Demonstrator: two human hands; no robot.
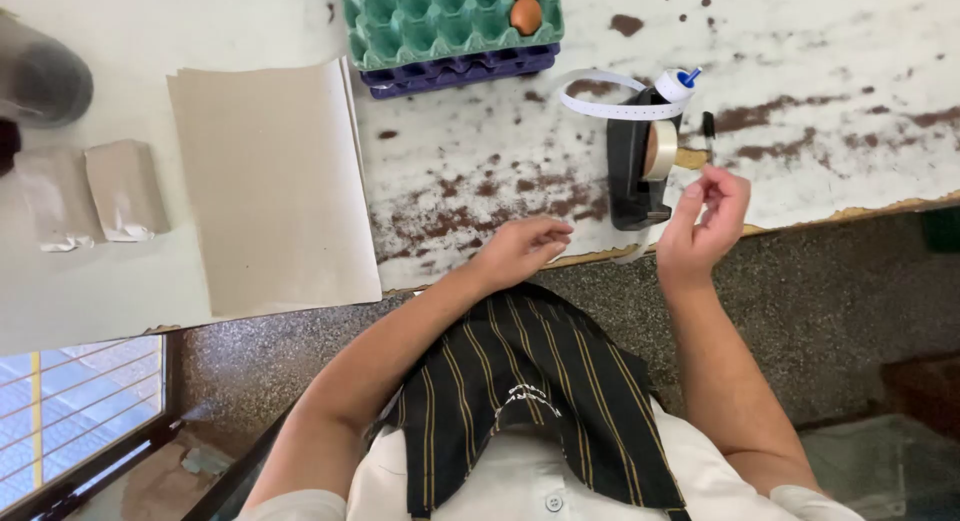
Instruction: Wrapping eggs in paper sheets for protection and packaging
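- The person's right hand (703, 221) is raised just in front of the black desktop tape dispenser (640, 166), its fingers (712, 186) pinched narrowly on what looks like a short piece of clear tape; the piece itself is too thin to make out surely.
- The dispenser stands near the front edge of the worn white counter (820, 91), loaded with a roll of pale tape (661, 149); a white perforated strip on a small spool (615, 103) sits on top of it.
- The left hand (520, 249) rests palm-down on the counter edge just left of the dispenser, fingers loosely curled and holding nothing.
- Judged from the layout, a piece of tape is already pulled, while the sheets of brown paper (270, 181) lie flat and unused.
- Two small folded paper packets (95, 193) lie to the far left, apparently finished.
- A green egg tray (440, 21) holding two brown eggs (525, 11) sits on a purple tray at the far side.
- Both forearms reach forward from the body, the right wrist bent upward.
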